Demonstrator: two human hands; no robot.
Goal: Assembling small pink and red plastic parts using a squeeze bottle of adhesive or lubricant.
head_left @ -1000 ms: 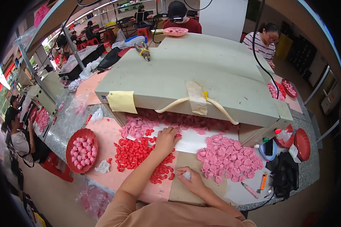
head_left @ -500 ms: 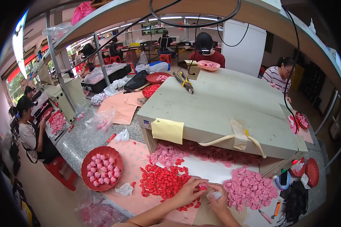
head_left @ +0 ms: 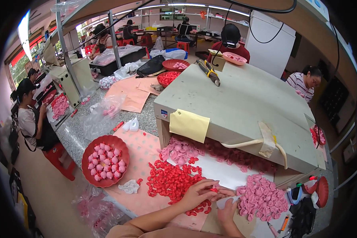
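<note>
My left hand (head_left: pixel 199 195) pinches a small red and pink piece (head_left: pixel 214 189) between its fingertips. My right hand (head_left: pixel 227 211) reaches its fingers to that same piece, while a white object (head_left: pixel 226 202), partly hidden, is tucked in its palm; its kind is unclear. Beneath and left of my left hand spreads a heap of small red curved pieces (head_left: pixel 168 180). A pile of pink cupped pieces (head_left: pixel 262 197) lies just right of my right hand. At the left, a red bowl (head_left: pixel 85 150) carries round pink pieces with red parts.
A grey-green metal housing (head_left: pixel 234 103) stands over more pink pieces (head_left: pixel 182 150); pliers (head_left: pixel 208 73) lie on top. A crumpled tissue (head_left: pixel 129 186) and a white bottle (head_left: pixel 131 125) are left. An orange cutter (head_left: pixel 284 223) and black cloth (head_left: pixel 304 217) lie right. Other people sit around.
The view has shifted, so the scene sits differently in it. My right fingers have closed in on the small piece, and both hands are now together around it.
</note>
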